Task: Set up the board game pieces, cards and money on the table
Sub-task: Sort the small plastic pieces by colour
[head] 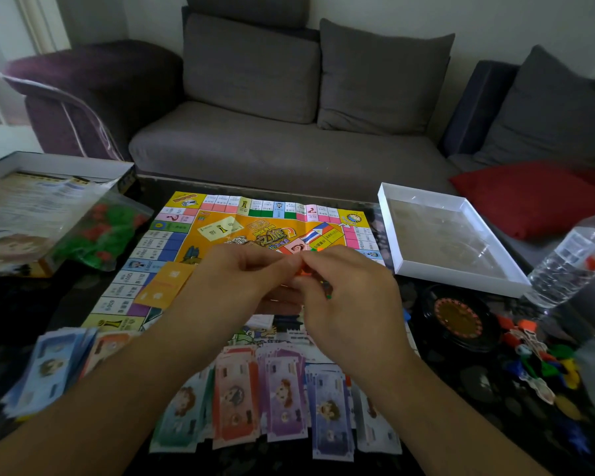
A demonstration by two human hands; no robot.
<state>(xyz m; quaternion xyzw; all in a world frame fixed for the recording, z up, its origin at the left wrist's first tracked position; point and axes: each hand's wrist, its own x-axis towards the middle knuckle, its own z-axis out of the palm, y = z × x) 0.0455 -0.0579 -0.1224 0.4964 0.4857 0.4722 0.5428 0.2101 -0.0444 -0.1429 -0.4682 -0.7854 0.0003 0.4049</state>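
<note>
Left hand [251, 269] and right hand [344, 286] together pinched small orange plastic game pieces [304, 271] above the folded paper game board [193, 235], probably separating them | fanned paper money [279, 393] lay nearest, presumably for reach | orange cards [165, 283] rested on the board's left.

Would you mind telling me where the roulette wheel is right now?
In the head view the roulette wheel lies on the dark table at the right, just in front of the empty white box tray and left of the pile of coloured pawns.
</note>
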